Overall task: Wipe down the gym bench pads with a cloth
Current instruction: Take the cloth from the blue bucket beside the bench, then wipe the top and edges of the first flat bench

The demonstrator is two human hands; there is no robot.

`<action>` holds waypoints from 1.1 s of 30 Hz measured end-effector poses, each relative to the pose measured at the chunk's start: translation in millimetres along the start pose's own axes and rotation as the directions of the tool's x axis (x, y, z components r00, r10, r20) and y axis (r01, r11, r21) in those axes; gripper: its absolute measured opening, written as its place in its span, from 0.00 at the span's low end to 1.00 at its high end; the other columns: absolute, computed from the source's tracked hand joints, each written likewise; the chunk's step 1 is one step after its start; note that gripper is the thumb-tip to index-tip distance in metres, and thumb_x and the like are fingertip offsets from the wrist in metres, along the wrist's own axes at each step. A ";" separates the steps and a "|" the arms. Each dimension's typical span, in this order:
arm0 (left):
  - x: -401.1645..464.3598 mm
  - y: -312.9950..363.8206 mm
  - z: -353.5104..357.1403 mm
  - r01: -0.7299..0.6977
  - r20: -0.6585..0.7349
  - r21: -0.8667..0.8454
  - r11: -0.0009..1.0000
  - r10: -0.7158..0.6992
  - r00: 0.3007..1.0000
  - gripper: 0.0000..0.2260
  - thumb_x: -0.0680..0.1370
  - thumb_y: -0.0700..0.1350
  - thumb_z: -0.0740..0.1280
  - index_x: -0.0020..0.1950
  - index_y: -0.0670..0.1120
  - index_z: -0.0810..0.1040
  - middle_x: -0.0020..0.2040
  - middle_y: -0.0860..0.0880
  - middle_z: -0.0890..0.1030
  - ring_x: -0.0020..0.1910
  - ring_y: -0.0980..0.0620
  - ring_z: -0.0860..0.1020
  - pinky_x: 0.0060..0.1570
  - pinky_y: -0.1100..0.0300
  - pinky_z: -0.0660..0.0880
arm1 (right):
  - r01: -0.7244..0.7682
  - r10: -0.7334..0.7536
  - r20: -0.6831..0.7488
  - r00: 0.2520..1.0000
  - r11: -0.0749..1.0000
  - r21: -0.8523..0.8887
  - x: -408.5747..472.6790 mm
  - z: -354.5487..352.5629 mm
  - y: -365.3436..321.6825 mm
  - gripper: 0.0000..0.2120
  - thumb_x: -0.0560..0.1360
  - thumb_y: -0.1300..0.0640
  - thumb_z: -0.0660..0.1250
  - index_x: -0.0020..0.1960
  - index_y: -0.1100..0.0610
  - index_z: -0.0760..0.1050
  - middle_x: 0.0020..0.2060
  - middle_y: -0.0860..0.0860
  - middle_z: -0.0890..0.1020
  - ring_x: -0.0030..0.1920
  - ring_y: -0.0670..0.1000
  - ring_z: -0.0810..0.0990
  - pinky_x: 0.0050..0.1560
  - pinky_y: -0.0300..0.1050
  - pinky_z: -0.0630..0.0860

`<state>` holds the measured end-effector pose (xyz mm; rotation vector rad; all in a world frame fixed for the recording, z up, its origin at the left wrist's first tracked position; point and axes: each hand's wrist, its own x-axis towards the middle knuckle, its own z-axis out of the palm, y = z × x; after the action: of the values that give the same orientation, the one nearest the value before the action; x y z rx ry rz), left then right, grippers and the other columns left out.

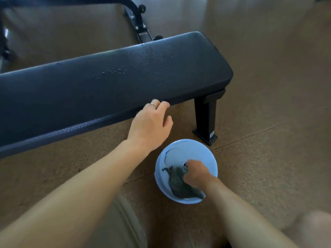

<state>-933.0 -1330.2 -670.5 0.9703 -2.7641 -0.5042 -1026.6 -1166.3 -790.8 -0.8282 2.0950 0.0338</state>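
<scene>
Gripping one dark grey cloth point(180, 183), the fingers point(190, 164) of our right hand point(196, 174) curl round its upper end inside a single pale blue bucket point(206, 154). The cloth looks wet and bunched, lying against the near inner wall of the bucket, with a ragged corner trailing to the left. The bucket stands on the brown floor point(268, 122), just beside the one bench leg point(206, 119) we can see in full.

The fingers point(163, 105) of our left hand point(150, 122) are bent over the near edge of the one bench pad point(107, 83), their tips resting on its side seam; they hold nothing else. One ring point(153, 104) sits on a finger of that hand. The thumb points toward the leg.

The pad is black, long and flat, running from the left edge of the view to its rounded end at the right. Many small water droplets point(116, 70) are scattered over its top, mostly on the half toward the rounded end. Behind it, one black frame bar point(141, 31) with bolts lies on the floor, and a curved black tube point(132, 4) rises beyond it. Two bare forearms reach in from the bottom, with beige clothing point(121, 226) between them.
</scene>
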 end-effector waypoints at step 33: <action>71.4 -53.4 -1.0 0.400 -0.232 -0.005 0.916 -0.390 0.891 0.11 0.84 0.55 0.56 0.65 0.58 0.72 0.70 0.55 0.70 0.74 0.50 0.64 0.75 0.49 0.59 | 0.461 -0.658 -0.459 0.596 0.749 -0.476 47.7 -188.5 -113.8 0.27 0.85 0.44 0.40 0.83 0.47 0.54 0.82 0.50 0.55 0.82 0.54 0.49 0.81 0.56 0.45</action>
<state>-957.4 -1414.5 -686.0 1.5129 -2.3839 -0.3572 -1115.8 -1339.1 -677.0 -1.9030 2.3166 -0.2994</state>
